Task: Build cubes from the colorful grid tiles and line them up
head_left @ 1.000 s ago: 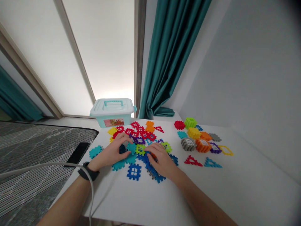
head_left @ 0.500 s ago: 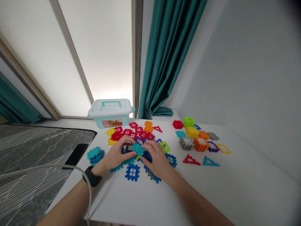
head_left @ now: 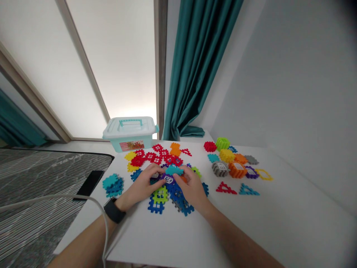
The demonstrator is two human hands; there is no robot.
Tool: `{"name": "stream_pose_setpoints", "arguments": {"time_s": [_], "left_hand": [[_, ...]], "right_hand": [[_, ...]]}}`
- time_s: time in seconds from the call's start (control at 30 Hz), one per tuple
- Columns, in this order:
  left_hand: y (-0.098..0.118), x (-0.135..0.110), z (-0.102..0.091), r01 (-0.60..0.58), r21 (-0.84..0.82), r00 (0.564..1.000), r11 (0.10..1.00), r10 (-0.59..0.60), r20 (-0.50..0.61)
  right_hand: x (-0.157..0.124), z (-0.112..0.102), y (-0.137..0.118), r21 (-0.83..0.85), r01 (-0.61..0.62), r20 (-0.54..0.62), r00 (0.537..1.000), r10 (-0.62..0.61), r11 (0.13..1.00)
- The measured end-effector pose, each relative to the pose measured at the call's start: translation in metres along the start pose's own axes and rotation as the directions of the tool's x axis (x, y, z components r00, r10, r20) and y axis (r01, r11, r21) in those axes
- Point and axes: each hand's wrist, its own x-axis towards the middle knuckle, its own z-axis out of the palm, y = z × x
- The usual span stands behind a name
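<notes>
Both my hands meet over a heap of flat, toothed plastic building tiles on a white table (head_left: 173, 238). My left hand (head_left: 142, 186) and my right hand (head_left: 192, 188) are closed together on a small assembly of tiles: a teal tile (head_left: 174, 170) on top and a purple window tile (head_left: 168, 179) below it. The assembly is lifted a little above the heap. Under the hands lie a lime green tile (head_left: 161, 194), a blue tile (head_left: 154, 206) and more blue tiles (head_left: 181, 203). A black watch (head_left: 113, 210) sits on my left wrist.
A mint storage box (head_left: 129, 133) with a lid stands at the back. Red tiles (head_left: 156, 156) lie before it, teal tiles (head_left: 111, 185) to the left, built cubes (head_left: 231, 163) and triangle frames (head_left: 235, 189) to the right. A black phone (head_left: 89, 184) and a white cable (head_left: 55, 197) are at left.
Both hands came together from the heap and raised the teal tile with a purple tile joined under it. A lime green tile now lies uncovered on the blue one.
</notes>
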Motion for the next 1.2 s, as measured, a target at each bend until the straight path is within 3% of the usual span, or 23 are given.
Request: {"name": "stream_pose_setpoints", "arguments": {"time_s": [0.13, 0.43, 0.63, 0.77, 0.83, 1.0, 1.1, 1.2], "left_hand": [[-0.003, 0.001, 0.001, -0.003, 0.019, 1.0, 1.0, 0.003, 0.004], [-0.002, 0.001, -0.004, -0.005, 0.013, 0.998, 1.0, 0.005, -0.06], [-0.002, 0.002, -0.006, -0.011, 0.0, 0.999, 1.0, 0.011, -0.038], [-0.006, 0.001, -0.011, -0.019, 0.032, 0.999, 0.999, 0.021, -0.044], [-0.01, 0.0, -0.014, -0.025, 0.101, 0.998, 0.995, 0.031, -0.063], [-0.019, -0.002, -0.013, -0.066, 0.342, 0.994, 0.937, 0.093, -0.061], [-0.014, -0.002, -0.01, -0.095, 0.383, 0.995, 0.919, 0.102, 0.003], [-0.005, -0.003, -0.007, -0.098, 0.373, 0.994, 0.922, 0.11, -0.01]], "right_hand": [[0.0, 0.002, -0.002, 0.256, -0.173, 0.05, 0.985, 0.166, 0.951], [0.003, -0.004, -0.008, 0.359, -0.287, 0.027, 0.954, 0.298, 0.888], [0.004, -0.003, -0.012, 0.468, -0.31, 0.049, 0.944, 0.327, 0.827], [0.009, -0.012, -0.004, 0.559, -0.219, -0.115, 0.935, 0.336, 0.8], [0.011, -0.018, 0.002, 0.504, -0.191, -0.174, 0.933, 0.316, 0.842], [0.012, -0.021, 0.004, 0.328, -0.232, -0.085, 0.958, 0.273, 0.916], [0.009, -0.018, 0.002, 0.245, -0.237, -0.044, 0.966, 0.255, 0.94], [0.007, -0.015, 0.004, 0.148, -0.223, -0.035, 0.972, 0.23, 0.964]]}}
